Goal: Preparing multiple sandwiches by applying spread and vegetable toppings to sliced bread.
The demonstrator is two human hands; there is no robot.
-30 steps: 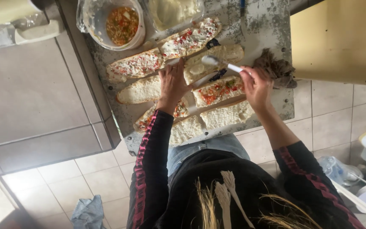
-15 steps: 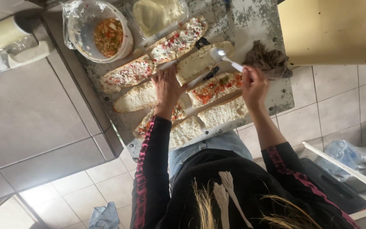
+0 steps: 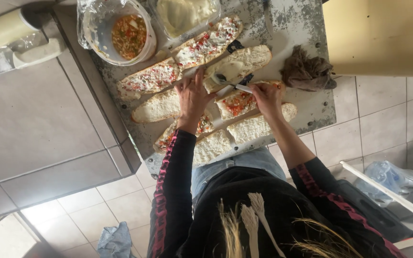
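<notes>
- The surface [image 3: 311, 28] is a worn grey metal top, scratched and blotchy, which carries all the food; beige floor tiles show beneath its near edge.
- Several long bread halves lie across it in slanted rows. Two at the far side [image 3: 209, 42] are covered in white spread with red and green bits; another topped half [image 3: 237, 102] lies just beside the right hand, and plainer halves [image 3: 256, 126] lie along the near edge.
- The bread half being spread [image 3: 244, 62] lies in the middle of the surface, between the topped far row and the near rows, with pale spread over its left part.
- A round white bowl [image 3: 102, 33] lined with clear plastic stands at the far left corner and holds a chopped red, green and white mix.
- A clear container of pale cream spread [image 3: 185, 14] stands just beside the bowl.
- A crumpled brown cloth [image 3: 307, 71] lies near the right edge, apart from the bread.
- The left hand [image 3: 193, 98] lies flat with its fingers spread, the tips touching the left end of the bread half being spread.
- The right hand [image 3: 266, 98] has its fingers closed round the handle of a spoon [image 3: 228, 82].
- The spoon's bowl rests on the spread at the left part of that bread half.
</notes>
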